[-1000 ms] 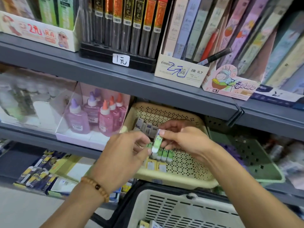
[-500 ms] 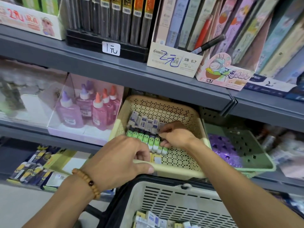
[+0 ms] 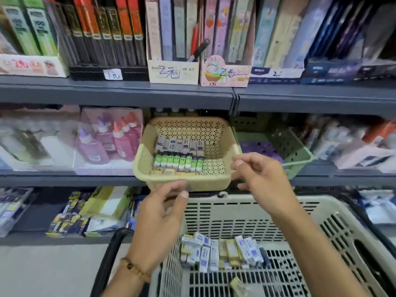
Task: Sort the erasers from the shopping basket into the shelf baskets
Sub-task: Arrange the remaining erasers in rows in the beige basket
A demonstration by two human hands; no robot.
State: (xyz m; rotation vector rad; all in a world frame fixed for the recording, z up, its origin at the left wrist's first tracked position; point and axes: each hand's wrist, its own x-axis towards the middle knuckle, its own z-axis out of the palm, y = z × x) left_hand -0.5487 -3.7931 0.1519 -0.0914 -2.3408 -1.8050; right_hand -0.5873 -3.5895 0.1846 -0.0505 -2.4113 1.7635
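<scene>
A beige perforated shelf basket (image 3: 216, 183) sits on the middle shelf. Inside it lie a row of green-sleeved erasers (image 3: 179, 162), a row of grey-and-white erasers (image 3: 180, 145) behind them, and a few yellow ones along the front wall. Below, the cream shopping basket (image 3: 252, 207) holds a heap of blue-white and yellow erasers (image 3: 222, 255). My left hand (image 3: 162, 213) hovers in front of the beige basket's front rim, fingers loosely curled, holding nothing. My right hand (image 3: 260, 176) hangs at the basket's right front corner, also empty.
A green shelf basket (image 3: 300, 155) with purple items stands right of the beige one. Pink and purple glue bottles (image 3: 111, 140) fill a box to the left. Pencil and lead boxes line the upper shelf (image 3: 235, 95). One yellow eraser (image 3: 237, 285) lies alone on the shopping basket's floor.
My right hand has left the green erasers and drawn back out of the beige basket. My left hand has come off the basket's rim. The view has dropped toward the shopping basket.
</scene>
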